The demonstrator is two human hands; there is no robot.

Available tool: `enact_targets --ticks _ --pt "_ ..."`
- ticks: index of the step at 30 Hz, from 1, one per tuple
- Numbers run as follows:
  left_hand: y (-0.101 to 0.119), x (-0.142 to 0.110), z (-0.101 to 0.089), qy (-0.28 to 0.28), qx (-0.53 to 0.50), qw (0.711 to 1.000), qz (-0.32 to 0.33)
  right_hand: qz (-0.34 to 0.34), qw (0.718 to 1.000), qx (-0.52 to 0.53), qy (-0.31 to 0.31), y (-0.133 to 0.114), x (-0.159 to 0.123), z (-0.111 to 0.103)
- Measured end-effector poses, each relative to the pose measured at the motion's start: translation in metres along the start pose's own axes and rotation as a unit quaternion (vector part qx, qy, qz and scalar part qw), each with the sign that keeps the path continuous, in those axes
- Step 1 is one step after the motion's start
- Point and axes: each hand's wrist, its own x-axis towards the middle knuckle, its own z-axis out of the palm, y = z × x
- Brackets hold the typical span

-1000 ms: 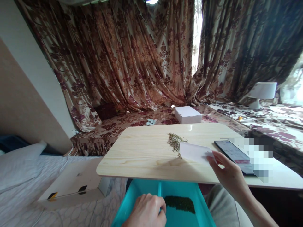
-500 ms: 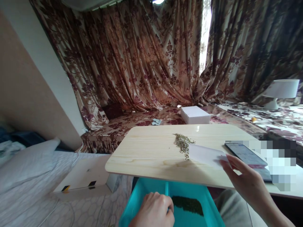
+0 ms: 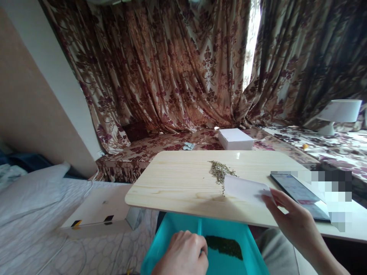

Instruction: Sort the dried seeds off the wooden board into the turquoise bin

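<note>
My right hand (image 3: 289, 208) pinches a white card (image 3: 243, 188) by its right end. The card slants over the wooden table (image 3: 169, 175), its far edge against a loose pile of small greenish-brown grains (image 3: 220, 170). Over the left compartment of a teal bin (image 3: 167, 229), beside its divider, my left hand (image 3: 186, 252) is closed with curled fingers. Whatever it may hold is hidden. Dark green grains (image 3: 225, 246) lie in the bin's right compartment.
A tablet (image 3: 301, 194) lies at the table's right side, next to a pixelated patch. A white box (image 3: 235, 138) sits beyond the table on a flowered cover, with a lamp (image 3: 341, 112) farther right. A flat white case (image 3: 97, 210) rests on the bed at left.
My right hand and the card have shifted slightly left and nearer to me, along the pile's near edge. My left hand stays closed over the bin. The view has moved a little.
</note>
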Motion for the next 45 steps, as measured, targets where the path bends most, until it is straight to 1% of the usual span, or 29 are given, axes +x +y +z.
enact_targets --ticks 6,11,15,19,22,28,34,38,45 --pt "-0.001 0.002 0.001 -0.001 0.007 1.000 0.008 0.011 0.999 0.020 -0.025 -0.006 -0.003 -0.001" --pt "-0.003 0.001 0.001 -0.005 0.007 1.000 0.008 -0.018 1.000 -0.001 -0.018 -0.006 0.000 0.003" --pt "-0.003 0.001 0.002 -0.006 0.004 1.000 0.006 -0.048 0.998 -0.024 -0.036 -0.014 0.002 0.005" --pt "-0.003 0.002 0.004 0.007 0.005 1.000 0.004 -0.053 0.998 -0.022 -0.036 -0.020 0.002 0.007" --pt "-0.003 0.002 0.004 0.006 0.006 1.000 0.004 -0.051 0.998 -0.012 -0.032 -0.018 0.001 0.006" --pt "-0.003 0.002 0.003 0.004 0.005 1.000 0.006 -0.043 0.998 -0.013 -0.032 -0.003 -0.004 -0.002" --pt "-0.003 0.002 0.004 0.006 0.003 1.000 0.012 -0.039 0.999 -0.006 -0.034 -0.005 -0.010 -0.004" --pt "-0.004 0.001 0.004 0.007 -0.003 1.000 0.010 -0.058 0.998 0.006 -0.027 -0.010 -0.009 -0.003" --pt "-0.002 0.001 0.001 0.002 0.005 1.000 0.009 -0.118 0.992 -0.029 -0.021 -0.027 0.001 0.005"
